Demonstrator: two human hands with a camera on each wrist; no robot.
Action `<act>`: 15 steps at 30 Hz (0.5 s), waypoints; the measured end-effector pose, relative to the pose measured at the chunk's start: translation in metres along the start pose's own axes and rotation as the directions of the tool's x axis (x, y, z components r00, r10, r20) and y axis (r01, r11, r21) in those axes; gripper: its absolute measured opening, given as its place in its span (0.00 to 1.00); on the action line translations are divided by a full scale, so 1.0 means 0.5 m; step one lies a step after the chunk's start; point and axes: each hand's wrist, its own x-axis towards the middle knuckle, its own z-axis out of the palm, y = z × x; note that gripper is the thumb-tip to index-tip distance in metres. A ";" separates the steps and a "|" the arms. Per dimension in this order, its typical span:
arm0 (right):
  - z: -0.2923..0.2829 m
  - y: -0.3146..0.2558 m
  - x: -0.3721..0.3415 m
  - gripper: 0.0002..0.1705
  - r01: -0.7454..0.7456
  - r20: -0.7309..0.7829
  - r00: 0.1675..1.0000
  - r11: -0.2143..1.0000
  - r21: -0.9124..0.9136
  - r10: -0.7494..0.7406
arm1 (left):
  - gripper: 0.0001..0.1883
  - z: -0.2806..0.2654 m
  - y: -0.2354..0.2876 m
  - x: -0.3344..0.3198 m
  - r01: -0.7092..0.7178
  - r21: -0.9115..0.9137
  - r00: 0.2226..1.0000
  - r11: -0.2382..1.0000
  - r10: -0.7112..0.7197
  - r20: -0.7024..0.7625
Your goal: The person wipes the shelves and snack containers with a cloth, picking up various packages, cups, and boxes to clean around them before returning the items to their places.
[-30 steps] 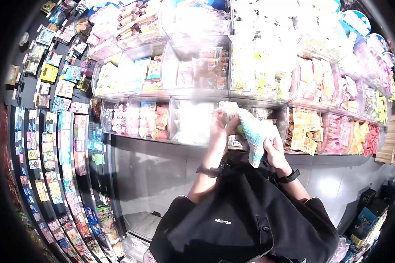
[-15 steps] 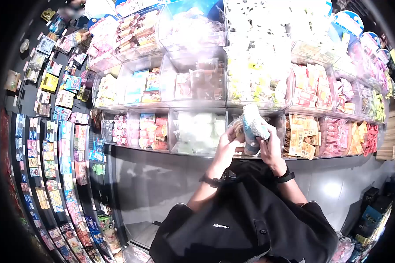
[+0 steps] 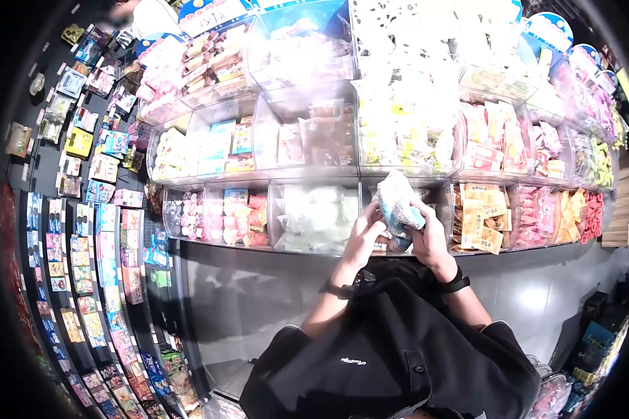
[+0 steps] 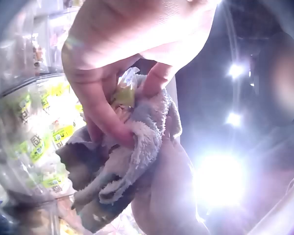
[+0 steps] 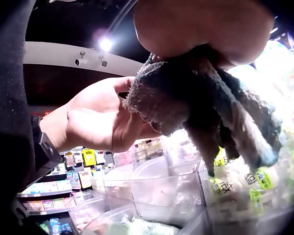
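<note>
A blue and white fluffy cloth (image 3: 397,202) is bunched between both hands, just over the front row of candy bins. The left hand (image 3: 363,236) grips its left side; in the left wrist view that hand's fingers (image 4: 105,117) pinch the cloth (image 4: 147,122) together with a small green and clear wrapped piece (image 4: 126,90). The right hand (image 3: 432,241) holds the cloth's right side. In the right wrist view the right hand (image 5: 203,29) is above the cloth (image 5: 161,98), most of its fingers hidden, while the left hand (image 5: 100,115) holds the far side.
Clear bins (image 3: 314,241) of wrapped sweets rise in tiers ahead. Shelves of packets (image 3: 101,279) stand at the left. A grey panel (image 3: 258,293) lies below the bins' front edge, and dark boxes (image 3: 594,342) are at the lower right.
The cloth, hanging down from the hands a second ago, is now gathered upright and bunched between them. The hands have come closer together, and the left fingers have moved onto the cloth.
</note>
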 end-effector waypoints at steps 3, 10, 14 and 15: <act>0.005 0.013 0.002 0.35 0.152 0.001 0.988 0.988 -0.033 -0.152 | 0.23 -0.003 0.012 0.006 -0.068 -0.054 0.996 0.996 0.071 0.060; -0.016 0.022 0.001 0.34 0.304 0.136 0.947 0.950 -0.075 -0.292 | 0.20 -0.002 0.018 0.020 -0.099 -0.008 0.992 0.995 0.098 -0.080; -0.033 0.012 0.001 0.36 0.319 0.183 0.938 0.940 -0.122 -0.295 | 0.17 -0.013 -0.008 0.035 -0.139 0.147 0.980 0.979 0.157 -0.118; -0.034 0.015 0.002 0.36 0.303 0.170 0.945 0.944 -0.133 -0.279 | 0.17 -0.015 -0.017 0.038 -0.138 0.161 0.983 0.977 0.156 -0.102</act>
